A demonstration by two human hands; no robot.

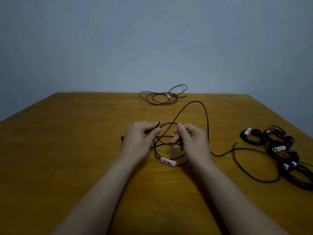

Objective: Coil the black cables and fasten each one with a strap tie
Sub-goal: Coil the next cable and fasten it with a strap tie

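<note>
A thin black cable (207,116) lies partly looped at the middle of the wooden table (67,150), with a white and red label (168,162) on it. My left hand (140,138) pinches one end of the cable between thumb and fingers. My right hand (191,139) grips the small loops beside it. The rest of the cable arcs up and trails off to the right (254,177). A black strap tie (122,138) peeks out from behind my left hand.
Another loose black cable (159,99) with a label lies at the far edge of the table. Several coiled, strapped cables (277,146) are piled at the right edge. A pale blue wall stands behind the table.
</note>
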